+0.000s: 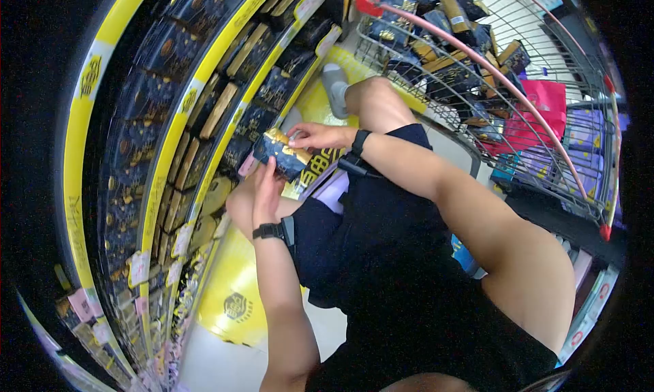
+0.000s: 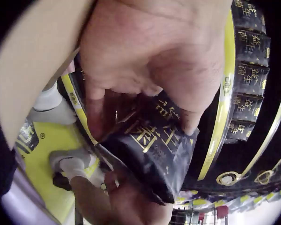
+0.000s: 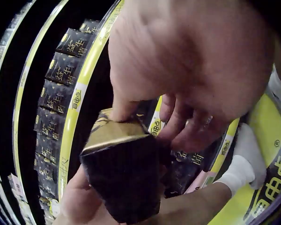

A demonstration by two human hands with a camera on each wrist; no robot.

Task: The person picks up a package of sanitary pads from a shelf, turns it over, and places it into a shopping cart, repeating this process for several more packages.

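Observation:
Both hands hold one small black-and-gold soft pack (image 1: 283, 162) with gold lettering, raised in front of the lower shelves. My left hand (image 1: 267, 191) grips its near side, thumb on the front face in the left wrist view. At the pack's other end, my right hand (image 1: 321, 136) pinches the gold edge with thumb and fingers. Seen from the right wrist, the pack (image 3: 124, 173) turns a plain dark face toward the camera, and part of the left hand (image 3: 82, 197) shows below it.
Shelves with yellow edge strips (image 1: 160, 167) hold rows of similar dark packs (image 1: 139, 119) on the left. A wire shopping cart (image 1: 504, 58) stands at the upper right, loaded with dark packs and a pink bag (image 1: 538, 113). My bent legs (image 1: 385, 106) are over yellow floor mats (image 1: 235, 290).

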